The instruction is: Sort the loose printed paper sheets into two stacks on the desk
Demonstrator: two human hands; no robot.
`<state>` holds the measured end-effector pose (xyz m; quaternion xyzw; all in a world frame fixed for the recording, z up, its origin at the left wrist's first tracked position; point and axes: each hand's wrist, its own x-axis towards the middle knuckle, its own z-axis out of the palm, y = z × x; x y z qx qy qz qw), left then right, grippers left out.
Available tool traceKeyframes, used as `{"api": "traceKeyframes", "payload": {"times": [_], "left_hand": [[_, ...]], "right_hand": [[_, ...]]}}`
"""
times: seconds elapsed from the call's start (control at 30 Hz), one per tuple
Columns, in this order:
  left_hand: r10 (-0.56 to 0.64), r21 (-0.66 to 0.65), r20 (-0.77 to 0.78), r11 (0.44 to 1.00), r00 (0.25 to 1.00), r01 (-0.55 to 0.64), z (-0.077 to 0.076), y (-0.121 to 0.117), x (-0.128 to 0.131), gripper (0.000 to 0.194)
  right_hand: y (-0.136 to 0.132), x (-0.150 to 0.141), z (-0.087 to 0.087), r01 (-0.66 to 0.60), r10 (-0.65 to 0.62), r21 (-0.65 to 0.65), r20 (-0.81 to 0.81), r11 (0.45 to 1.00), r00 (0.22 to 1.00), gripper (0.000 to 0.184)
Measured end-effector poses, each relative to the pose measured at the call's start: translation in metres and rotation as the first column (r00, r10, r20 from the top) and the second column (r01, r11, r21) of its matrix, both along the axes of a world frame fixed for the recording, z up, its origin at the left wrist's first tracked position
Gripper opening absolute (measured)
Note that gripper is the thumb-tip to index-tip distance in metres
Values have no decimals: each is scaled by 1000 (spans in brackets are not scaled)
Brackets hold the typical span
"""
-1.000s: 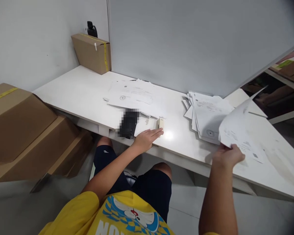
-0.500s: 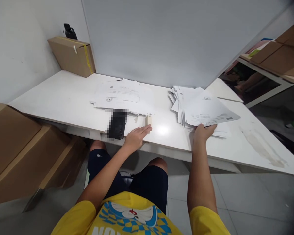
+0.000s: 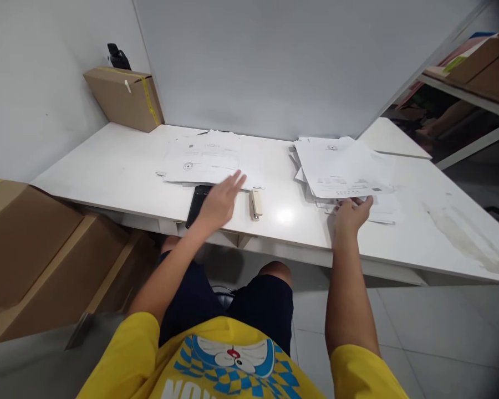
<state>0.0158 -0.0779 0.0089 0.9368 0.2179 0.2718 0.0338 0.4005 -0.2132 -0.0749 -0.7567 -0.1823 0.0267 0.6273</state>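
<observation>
My left hand (image 3: 221, 204) hovers over a black phone (image 3: 197, 206), its fingers stretched toward the front edge of the left paper stack (image 3: 212, 160). Nothing is in that hand. A cream stapler (image 3: 256, 205) lies on the desk just right of it, apart from the fingers. At the right paper stack, my right hand (image 3: 352, 216) is at the front edge of the top printed sheet (image 3: 341, 166), palm turned up. Its fingers are apart, some partly hidden at the paper's edge. Loose sheets stick out unevenly beneath the top one.
The white desk (image 3: 120, 172) runs along a grey partition. A cardboard box (image 3: 122, 100) stands at its back left, with a black bottle (image 3: 118, 57) behind. More cardboard boxes (image 3: 33, 244) are at the left below the desk. A brownish stain (image 3: 466, 238) marks the right side.
My left hand has left the stapler and moved left and back, over the phone. The right stack's top sheet has shifted back and lies flatter, and my right hand's fingers have loosened at its edge.
</observation>
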Motion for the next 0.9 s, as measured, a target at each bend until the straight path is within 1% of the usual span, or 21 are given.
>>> {"api": "traceKeyframes", "payload": {"times": [0.07,0.1,0.13,0.17,0.23,0.3,0.37,0.43,0.57,0.73,0.8,0.9], "left_hand": [[106,-45,-164,992,981,-115,16,33,-5,61],[137,-68,-263,985,955,-160,22,49,-7,62],[144,-86,-346,979,927,-184,26,64,-9,62],[130,-97,-404,978,905,-184,28,76,-12,58],[99,-90,-444,984,891,-154,29,92,-17,45],[111,-47,-424,988,899,-144,29,99,-24,40],[138,-3,-391,989,910,-151,28,100,-31,41],[131,26,-358,991,924,-131,27,101,-38,42],[126,18,-356,992,926,-128,21,109,-52,52],[95,57,-305,995,948,-82,10,119,-73,49],[117,53,-286,993,951,-106,4,120,-80,45],[154,35,-245,988,957,-151,-2,119,-85,45]], "right_hand": [[2,-2,3,54,-54,20,-29,998,998,73],[3,-4,5,68,-66,32,-47,997,997,73],[3,-4,6,66,-64,46,-61,997,996,73],[4,-5,7,63,-59,61,-70,996,996,74],[5,-7,8,51,-45,86,-72,995,996,77],[5,-8,9,37,-30,104,-70,994,997,79],[6,-9,9,38,-28,120,-88,992,996,80],[7,-10,10,47,-31,140,-112,989,993,81],[8,-11,14,64,-43,152,-137,986,990,79],[8,-13,14,69,-46,155,-150,985,988,77],[8,-13,14,63,-41,155,-143,986,989,77],[7,-14,14,58,-36,154,-138,986,990,77]]}}
